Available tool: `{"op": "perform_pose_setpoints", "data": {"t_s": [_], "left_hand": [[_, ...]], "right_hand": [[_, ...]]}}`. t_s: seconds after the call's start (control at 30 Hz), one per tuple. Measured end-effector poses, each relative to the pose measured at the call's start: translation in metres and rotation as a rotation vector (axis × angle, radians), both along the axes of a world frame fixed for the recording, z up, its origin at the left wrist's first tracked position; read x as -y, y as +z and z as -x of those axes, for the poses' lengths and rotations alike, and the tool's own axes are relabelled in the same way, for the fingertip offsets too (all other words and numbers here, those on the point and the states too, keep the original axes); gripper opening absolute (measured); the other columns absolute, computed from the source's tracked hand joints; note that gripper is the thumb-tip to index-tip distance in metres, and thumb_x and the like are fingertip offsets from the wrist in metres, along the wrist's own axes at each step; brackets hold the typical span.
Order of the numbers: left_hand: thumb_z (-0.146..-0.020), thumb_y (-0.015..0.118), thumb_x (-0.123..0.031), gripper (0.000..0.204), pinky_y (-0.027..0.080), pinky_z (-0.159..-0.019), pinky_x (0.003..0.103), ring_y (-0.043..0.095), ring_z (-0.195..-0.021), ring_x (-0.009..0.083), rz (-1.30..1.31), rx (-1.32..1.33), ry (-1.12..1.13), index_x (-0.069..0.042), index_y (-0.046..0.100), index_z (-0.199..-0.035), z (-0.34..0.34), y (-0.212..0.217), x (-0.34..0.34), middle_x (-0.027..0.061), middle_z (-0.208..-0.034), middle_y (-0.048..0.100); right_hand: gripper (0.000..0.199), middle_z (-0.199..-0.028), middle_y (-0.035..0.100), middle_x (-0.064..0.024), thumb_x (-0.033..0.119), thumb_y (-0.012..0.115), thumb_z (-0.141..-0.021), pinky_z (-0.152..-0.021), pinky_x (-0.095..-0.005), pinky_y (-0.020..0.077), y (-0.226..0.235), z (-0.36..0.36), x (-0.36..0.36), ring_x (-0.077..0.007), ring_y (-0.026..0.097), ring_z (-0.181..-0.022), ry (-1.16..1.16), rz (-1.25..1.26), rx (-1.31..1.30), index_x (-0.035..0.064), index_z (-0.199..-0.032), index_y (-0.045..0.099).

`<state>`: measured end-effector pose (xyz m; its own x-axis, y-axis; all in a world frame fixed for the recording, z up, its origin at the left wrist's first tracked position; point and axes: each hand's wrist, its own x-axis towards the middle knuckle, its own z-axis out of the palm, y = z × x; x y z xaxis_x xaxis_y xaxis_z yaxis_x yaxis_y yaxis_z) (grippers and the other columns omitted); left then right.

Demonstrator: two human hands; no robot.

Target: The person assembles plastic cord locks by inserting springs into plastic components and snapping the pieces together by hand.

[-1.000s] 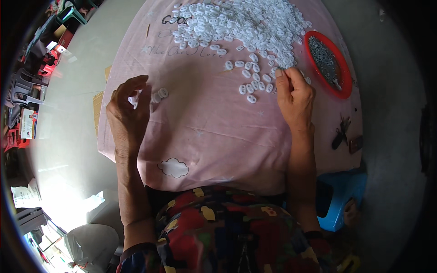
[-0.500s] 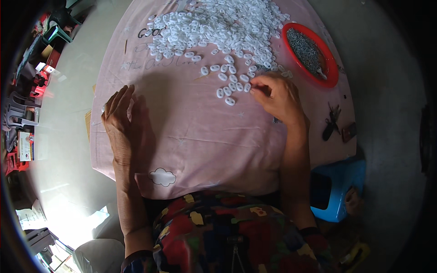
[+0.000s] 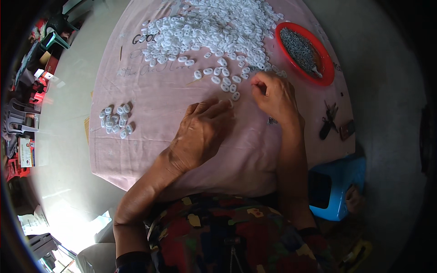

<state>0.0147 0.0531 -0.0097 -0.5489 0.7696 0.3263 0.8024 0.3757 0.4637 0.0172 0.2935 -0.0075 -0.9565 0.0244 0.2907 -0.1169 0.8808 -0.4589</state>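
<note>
Small white oval plastic pieces with two holes lie in a big pile (image 3: 214,32) at the far side of the table. Several loose white pieces (image 3: 226,80) trail from it toward me. My left hand (image 3: 200,132) reaches across the middle, fingers stretched over the nearest of these pieces; its fingertips partly cover them. Right of the loose pieces, my right hand (image 3: 276,96) is closed with thumb and forefinger pinched together; what lies between them is too small to make out. A separate small cluster of white pieces (image 3: 116,120) sits at the table's left.
A red bowl (image 3: 327,75) of small grey metal parts (image 3: 296,48) stands at the far right. Keys (image 3: 328,120) and a dark brown object (image 3: 347,130) lie near the right edge. A pink cloth (image 3: 168,95) covers the table. A blue stool (image 3: 339,189) stands beside it.
My left hand has moved right from the left cluster, uncovering it, to the loose pieces near the middle. My right hand has drawn slightly away from those pieces, its fingers curled.
</note>
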Motion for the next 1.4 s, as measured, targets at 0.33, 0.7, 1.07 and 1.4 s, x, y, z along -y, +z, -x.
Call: {"op": "perform_pose_setpoints", "data": {"t_s": [0.33, 0.7, 1.07, 1.4], "left_hand": [[-0.083, 0.068, -0.011, 0.034, 0.042, -0.099, 0.04, 0.056, -0.117, 0.0306, -0.045, -0.199, 0.169, -0.009, 0.065, -0.117, 0.042, -0.01, -0.017, 0.0104, -0.123, 0.064], [-0.083, 0.064, -0.016, 0.017, 0.045, -0.09, 0.047, 0.062, -0.101, 0.0353, -0.093, -0.005, 0.256, -0.014, 0.073, -0.097, 0.101, -0.009, -0.077, 0.0119, -0.094, 0.071], [-0.081, 0.07, -0.015, 0.019, 0.053, -0.073, 0.038, 0.068, -0.08, 0.0294, -0.17, 0.103, 0.205, -0.006, 0.074, -0.097, 0.117, -0.025, -0.08, 0.0171, -0.088, 0.07], [-0.078, 0.072, -0.018, 0.017, 0.05, -0.08, 0.041, 0.063, -0.081, 0.0332, -0.111, -0.153, 0.201, -0.011, 0.074, -0.094, 0.11, -0.019, -0.092, 0.015, -0.091, 0.07]], "right_hand": [[0.02, -0.089, 0.066, -0.0115, 0.007, 0.063, -0.08, -0.075, -0.0382, 0.051, -0.007, 0.008, -0.005, -0.0311, 0.064, -0.084, 0.004, -0.015, -0.201, 0.0063, -0.099, 0.07], [0.013, -0.09, 0.066, -0.0107, 0.009, 0.064, -0.079, -0.076, -0.0399, 0.0503, -0.01, 0.01, -0.016, -0.0303, 0.064, -0.086, -0.085, -0.05, -0.212, 0.0068, -0.091, 0.07], [0.018, -0.088, 0.065, -0.0109, 0.012, 0.065, -0.08, -0.077, -0.0407, 0.05, -0.014, 0.012, -0.016, -0.0307, 0.063, -0.087, -0.045, -0.157, -0.186, 0.0079, -0.096, 0.07], [0.012, -0.085, 0.066, -0.0116, 0.012, 0.065, -0.08, -0.076, -0.0421, 0.0499, -0.018, 0.017, -0.011, -0.0325, 0.064, -0.084, -0.043, -0.096, -0.177, 0.006, -0.09, 0.067]]}}
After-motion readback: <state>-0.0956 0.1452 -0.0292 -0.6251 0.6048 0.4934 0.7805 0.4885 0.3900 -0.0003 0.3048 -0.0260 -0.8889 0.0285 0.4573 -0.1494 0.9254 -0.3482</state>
